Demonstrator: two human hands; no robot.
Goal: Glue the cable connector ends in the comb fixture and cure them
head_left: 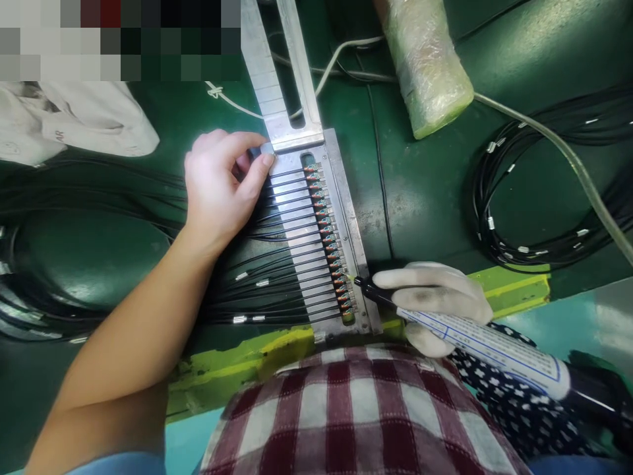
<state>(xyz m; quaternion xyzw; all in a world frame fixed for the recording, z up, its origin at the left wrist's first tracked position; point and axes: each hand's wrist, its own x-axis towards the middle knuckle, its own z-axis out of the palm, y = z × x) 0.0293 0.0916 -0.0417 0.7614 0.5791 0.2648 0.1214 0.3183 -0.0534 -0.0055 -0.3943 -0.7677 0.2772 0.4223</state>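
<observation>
My bare left hand (217, 181) pinches the upper left corner of a flat metal fixture (297, 237) between thumb and forefinger. Black cables (289, 198) lie side by side across the fixture, their ends with small connectors and coloured wires lined up in a slot (326, 227). In my right hand (435, 293), which wears a white glove, is a pen-shaped tool (475, 346) with a white printed barrel. Its black tip points left, at the connectors in the slot's lower part; I cannot tell if it touches them.
Coiled black cables lie at right (487, 218) and left (30, 310) on the green table (395, 191). A slotted metal lid (289, 72) extends above the fixture. A plastic-wrapped roll (430, 72), a pale cord (568, 148) and a white cloth bag (99, 122) lie farther back. Yellow edging (232, 369) runs along the front.
</observation>
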